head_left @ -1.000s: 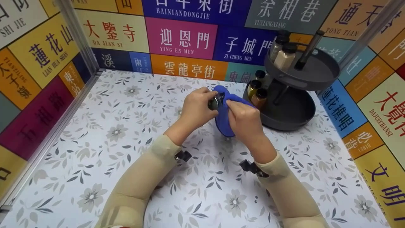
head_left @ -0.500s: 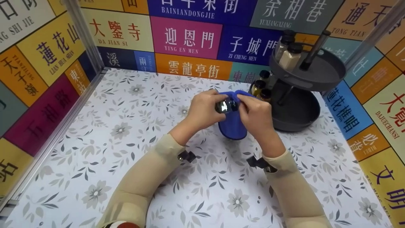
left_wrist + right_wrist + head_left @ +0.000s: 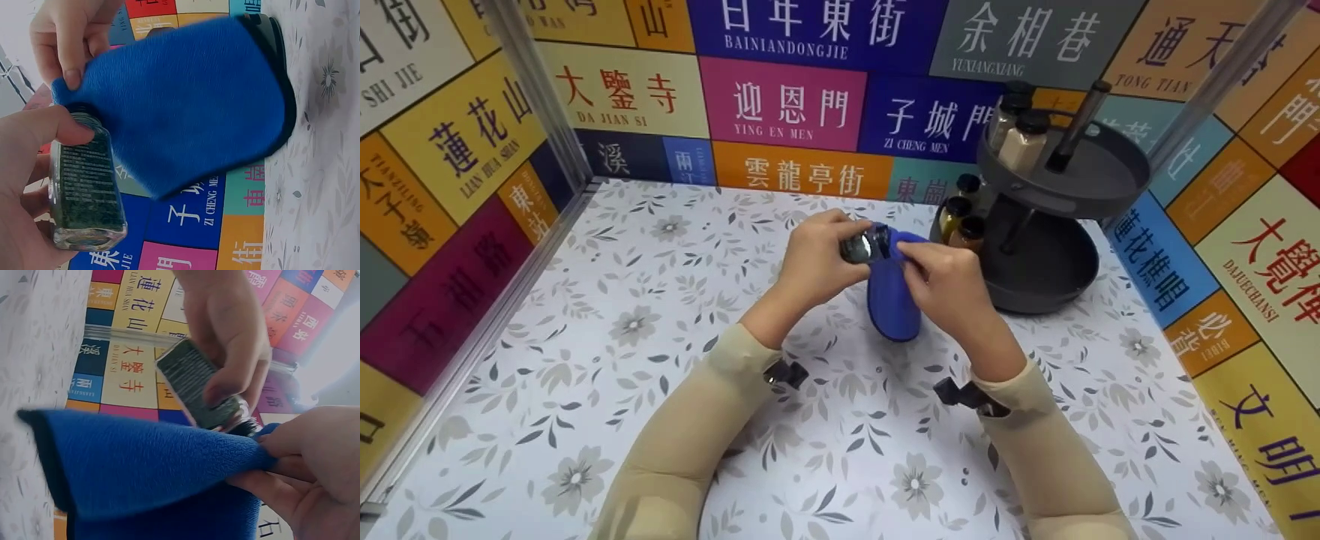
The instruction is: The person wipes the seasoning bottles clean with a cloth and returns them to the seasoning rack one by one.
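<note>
1. Centre of the head view: the left hand (image 3: pixel 819 259) has its thumb and fingers clamped round a glass jar (image 3: pixel 857 249) with dark green contents. The jar lies tilted, its black cap (image 3: pixel 246 426) directed towards the right of the frame.
2. Right of centre: the right hand (image 3: pixel 952 281) pinches a corner of a blue cloth (image 3: pixel 894 304) between thumb and fingers, beside the cap. The remainder hangs below as a narrow fold; contact with the patterned table (image 3: pixel 630 420) cannot be determined.
3. Change: the strip of blue visible above the right hand in both earlier head views is absent there now. Both grips are unchanged.
4. Wrist views: the pinched cloth lies at the cap end, left of centre in the left view and right of centre in the right. Whether it presses on the cap is hidden.
5. Interpretation: the work in hand appears to be wiping the jar, with the cloth probably being reset around the cap end; wiping seems unfinished.
6. Right of the frame: a two-tier stand (image 3: pixel 1057 274) bears black-capped jars (image 3: pixel 1024 146) on both levels, apart from the held jar.
</note>
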A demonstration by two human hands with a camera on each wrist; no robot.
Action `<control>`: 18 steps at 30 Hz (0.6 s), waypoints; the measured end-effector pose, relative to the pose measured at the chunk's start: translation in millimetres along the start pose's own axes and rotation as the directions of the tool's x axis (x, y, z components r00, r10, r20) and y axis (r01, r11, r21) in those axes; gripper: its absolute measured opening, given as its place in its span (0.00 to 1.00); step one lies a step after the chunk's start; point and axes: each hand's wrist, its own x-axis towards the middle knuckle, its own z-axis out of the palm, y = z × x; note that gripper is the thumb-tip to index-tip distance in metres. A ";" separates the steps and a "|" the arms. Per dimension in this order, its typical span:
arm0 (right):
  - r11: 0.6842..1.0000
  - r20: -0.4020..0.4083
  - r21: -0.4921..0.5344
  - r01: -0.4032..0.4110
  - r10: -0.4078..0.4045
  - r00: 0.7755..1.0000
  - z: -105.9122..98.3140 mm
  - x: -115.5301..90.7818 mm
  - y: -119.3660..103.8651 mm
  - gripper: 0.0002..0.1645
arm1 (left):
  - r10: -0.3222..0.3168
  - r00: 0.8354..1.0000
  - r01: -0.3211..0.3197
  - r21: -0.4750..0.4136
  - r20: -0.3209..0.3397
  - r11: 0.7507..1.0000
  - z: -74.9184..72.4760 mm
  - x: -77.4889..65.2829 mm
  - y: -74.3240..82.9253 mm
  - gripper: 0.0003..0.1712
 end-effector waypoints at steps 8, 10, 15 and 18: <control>1.000 -0.038 -0.025 0.008 -0.009 0.999 -2.1 -0.9 0.6 0.13 | 0.006 0.998 -0.007 0.026 0.056 1.000 0.8 -1.6 6.5 0.30; 0.999 -0.060 -0.047 0.014 -0.017 0.998 -0.9 -0.5 2.0 0.12 | 0.008 0.997 -0.008 0.005 0.072 1.000 0.8 -1.9 7.8 0.31; 0.998 -0.093 -0.055 -0.004 -0.001 0.996 1.6 0.8 6.0 0.13 | -0.008 0.997 0.015 -0.089 0.076 0.996 -1.4 -1.3 8.8 0.30; 0.999 -0.092 -0.038 -0.015 0.011 0.996 2.0 1.2 7.8 0.12 | -0.036 0.998 0.044 -0.146 0.059 0.988 -3.6 -1.3 8.6 0.29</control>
